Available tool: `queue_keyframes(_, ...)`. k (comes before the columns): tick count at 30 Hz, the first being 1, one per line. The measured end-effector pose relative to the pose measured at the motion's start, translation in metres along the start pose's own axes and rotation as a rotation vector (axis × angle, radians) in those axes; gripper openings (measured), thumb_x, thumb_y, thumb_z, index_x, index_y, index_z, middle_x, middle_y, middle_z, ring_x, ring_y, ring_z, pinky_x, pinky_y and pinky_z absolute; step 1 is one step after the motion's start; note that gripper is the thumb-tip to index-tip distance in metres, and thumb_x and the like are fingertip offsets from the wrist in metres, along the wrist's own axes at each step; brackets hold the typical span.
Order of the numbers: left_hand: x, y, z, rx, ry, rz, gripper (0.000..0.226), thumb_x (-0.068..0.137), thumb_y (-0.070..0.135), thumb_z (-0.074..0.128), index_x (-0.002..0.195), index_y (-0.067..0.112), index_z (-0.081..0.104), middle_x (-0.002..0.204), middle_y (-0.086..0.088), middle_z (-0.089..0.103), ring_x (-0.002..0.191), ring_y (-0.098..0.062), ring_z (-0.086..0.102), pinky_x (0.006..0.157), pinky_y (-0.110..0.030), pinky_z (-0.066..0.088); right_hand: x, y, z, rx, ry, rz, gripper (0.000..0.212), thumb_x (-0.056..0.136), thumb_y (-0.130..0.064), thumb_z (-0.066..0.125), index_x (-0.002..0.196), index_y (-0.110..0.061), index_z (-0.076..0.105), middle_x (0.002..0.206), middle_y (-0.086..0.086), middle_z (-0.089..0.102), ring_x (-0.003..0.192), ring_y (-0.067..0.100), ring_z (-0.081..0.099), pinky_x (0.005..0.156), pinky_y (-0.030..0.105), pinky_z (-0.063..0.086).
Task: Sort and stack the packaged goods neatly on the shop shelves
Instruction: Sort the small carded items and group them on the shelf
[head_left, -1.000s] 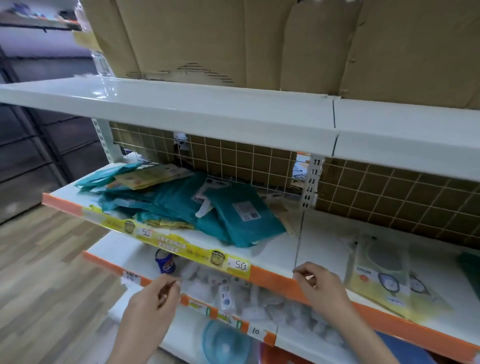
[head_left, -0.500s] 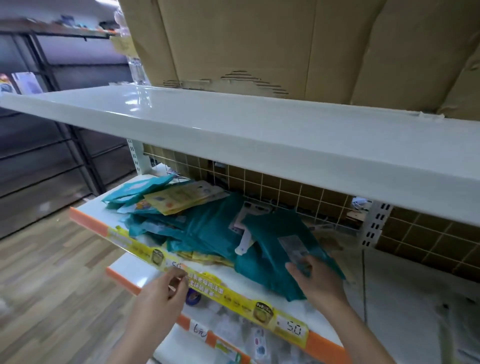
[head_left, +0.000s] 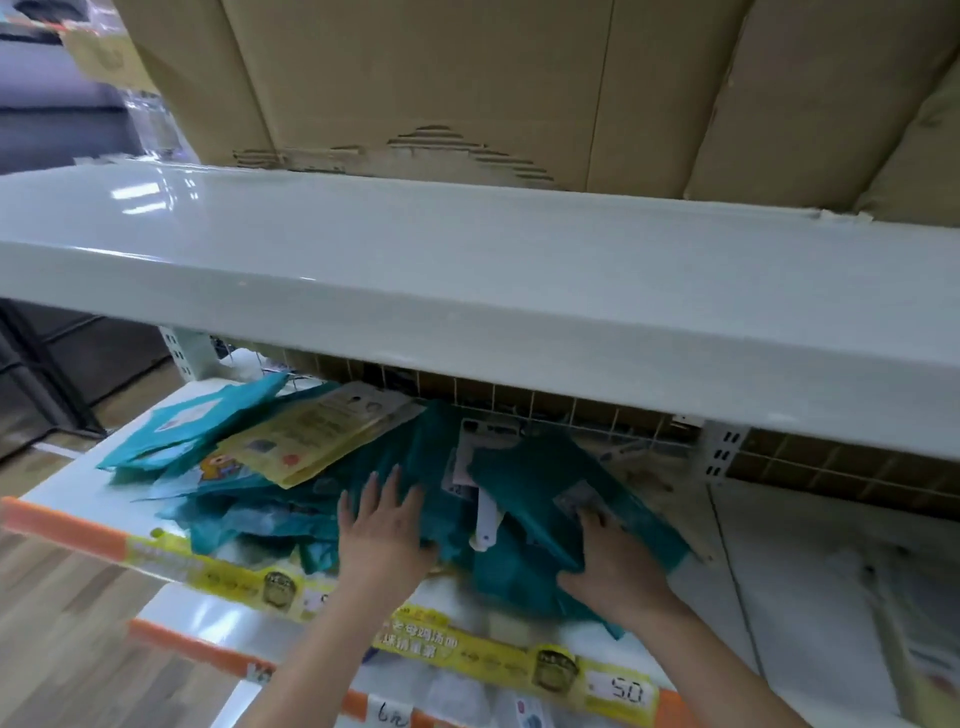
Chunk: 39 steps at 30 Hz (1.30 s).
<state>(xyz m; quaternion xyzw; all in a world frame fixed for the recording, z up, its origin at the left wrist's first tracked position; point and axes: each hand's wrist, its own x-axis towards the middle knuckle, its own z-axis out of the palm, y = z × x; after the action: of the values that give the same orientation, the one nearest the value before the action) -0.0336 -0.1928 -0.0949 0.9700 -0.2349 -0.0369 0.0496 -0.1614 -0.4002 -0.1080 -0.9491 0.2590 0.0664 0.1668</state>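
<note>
Your left hand (head_left: 382, 525) lies flat on the heap of teal packets (head_left: 415, 467), fingers straight and spread, palm down; it presses but grips nothing. Your right hand (head_left: 610, 561) is at the right end of the heap, fingers curled round the edge of the top teal packet (head_left: 550, 483), which carries a small printed label near your fingertips. Thumb position: cannot tell, hidden under the pkg.

Location of goods: all on the middle shelf (head_left: 171, 410), white deck w/ an orange front lip. The heap is loose, not stacked; packets overlap at mixed angles. A yellow packet (head_left: 311, 436) lies tilted on top of the heap, left of centre. More light teal packets (head_left: 197, 421) fan out at the far left, touching the yellow one. A white hang-tab (head_left: 485, 525) sticks out between your two hands.

Front lip carries a yellow promo strip (head_left: 467, 649) w/ a price tag (head_left: 626, 691) reading "50". Below it, a lower-shelf tag (head_left: 392, 717) reads approx. "6", rest blurred.

Above: a white upper shelf (head_left: 467, 270) spans the view, w/ brown cardboard boxes (head_left: 467, 88) on it; bottom edge of one is torn. A wire grid back panel (head_left: 571, 410) stands behind the goods. The wood-look floor (head_left: 62, 623) is lower left.
</note>
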Motion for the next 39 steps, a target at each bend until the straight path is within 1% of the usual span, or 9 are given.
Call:
queue_keyframes(4, 0.019, -0.013, 0.007, 0.128, -0.1, 0.163, 0.078, 0.09, 0.058, 0.048, 0.15, 0.045, 0.001, 0.161, 0.005, -0.013, 0.148, -0.027, -0.012, 0.118, -0.052, -0.004, -0.007, -0.016, 0.007, -0.051, 0.058, 0.091, 0.073, 0.091, -0.027, 0.057, 0.15, -0.017, 0.016, 0.153, 0.004, 0.029, 0.138, 0.026, 0.032, 0.105, 0.034, 0.039)
queue_keyframes(8, 0.025, -0.027, 0.009, 0.169, -0.039, 0.272, 0.059, 0.096, 0.058, 0.034, 0.149, 0.047, 0.01, 0.162, 0.002, -0.002, 0.149, -0.029, -0.002, 0.119, -0.044, 0.005, -0.016, -0.024, -0.005, 0.05, 0.183, 0.164, 0.054, 0.094, -0.025, 0.05, 0.145, -0.028, 0.031, 0.137, 0.001, 0.052, 0.117, 0.022, 0.055, 0.089, 0.032, 0.05)
queue_keyframes(11, 0.025, -0.03, 0.008, 0.152, 0.015, 0.354, 0.044, 0.098, 0.052, 0.035, 0.141, 0.047, 0.039, 0.158, 0.001, 0.023, 0.145, -0.035, 0.02, 0.117, -0.045, 0.019, -0.023, -0.03, -0.02, 0.072, 0.341, 0.214, 0.037, 0.097, -0.032, 0.044, 0.134, -0.03, 0.046, 0.121, 0.002, 0.062, 0.102, 0.023, 0.062, 0.07, 0.029, 0.047)
queue_keyframes(13, 0.03, -0.032, 0.008, 0.186, 0.149, 0.479, 0.025, 0.087, 0.044, 0.06, 0.11, 0.042, 0.07, 0.131, 0.003, 0.061, 0.123, -0.04, 0.053, 0.101, -0.049, 0.046, -0.029, -0.035, -0.028, 0.11, 0.437, 0.258, 0.033, 0.099, -0.036, 0.04, 0.127, -0.026, 0.052, 0.114, 0.005, 0.065, 0.099, 0.025, 0.064, 0.066, 0.028, 0.043)
queue_keyframes(16, 0.037, -0.039, 0.004, 0.2, 0.318, 0.587, 0.006, 0.069, 0.033, 0.08, 0.075, 0.034, 0.078, 0.095, 0.007, 0.075, 0.1, -0.038, 0.068, 0.083, -0.05, 0.055, -0.036, -0.038, -0.037, 0.332, 0.589, 0.276, 0.03, 0.097, -0.034, 0.048, 0.122, -0.021, 0.057, 0.107, 0.009, 0.068, 0.095, 0.029, 0.065, 0.07, 0.031, 0.049)
queue_keyframes(22, 0.028, -0.056, -0.02, 0.054, 0.445, 0.648, 0.039, 0.083, 0.029, 0.038, 0.082, 0.021, 0.076, 0.104, -0.003, 0.073, 0.1, -0.04, 0.067, 0.069, -0.047, 0.056, -0.049, -0.042, -0.041, 0.604, 0.733, 0.201, 0.027, 0.092, -0.037, 0.054, 0.111, -0.018, 0.059, 0.095, 0.002, 0.066, 0.087, 0.024, 0.064, 0.067, 0.031, 0.048)
queue_keyframes(28, 0.021, -0.065, -0.047, -0.268, 0.773, 0.58, 0.026, 0.09, 0.02, 0.046, 0.089, 0.009, 0.07, 0.113, -0.015, 0.066, 0.112, -0.044, 0.054, 0.08, -0.053, 0.046, -0.052, -0.036, -0.036, 0.734, 0.835, 0.228, 0.011, 0.094, -0.018, 0.056, 0.104, -0.019, 0.052, 0.088, -0.001, 0.064, 0.083, 0.021, 0.062, 0.068, 0.031, 0.047)
queue_keyframes(32, 0.014, -0.063, -0.069, -0.322, 0.934, 0.437, 0.026, 0.092, 0.019, 0.048, 0.088, 0.007, 0.071, 0.095, -0.013, 0.071, 0.093, -0.038, 0.062, 0.08, -0.046, 0.041, -0.056, -0.032, -0.031, 0.809, 0.801, 0.28, 0.018, 0.093, -0.014, 0.057, 0.103, -0.021, 0.044, 0.088, -0.001, 0.059, 0.078, 0.019, 0.057, 0.063, 0.029, 0.043)
queue_keyframes(39, 0.0, -0.055, -0.084, -1.019, 0.547, 0.066, 0.026, 0.102, 0.02, 0.038, 0.094, 0.003, 0.056, 0.074, -0.011, 0.055, 0.067, -0.032, 0.049, 0.059, -0.038, 0.033, -0.065, -0.021, -0.015, 0.982, 0.719, 0.394, 0.028, 0.09, -0.005, 0.059, 0.116, -0.009, 0.053, 0.106, 0.01, 0.063, 0.098, 0.027, 0.059, 0.075, 0.027, 0.041)
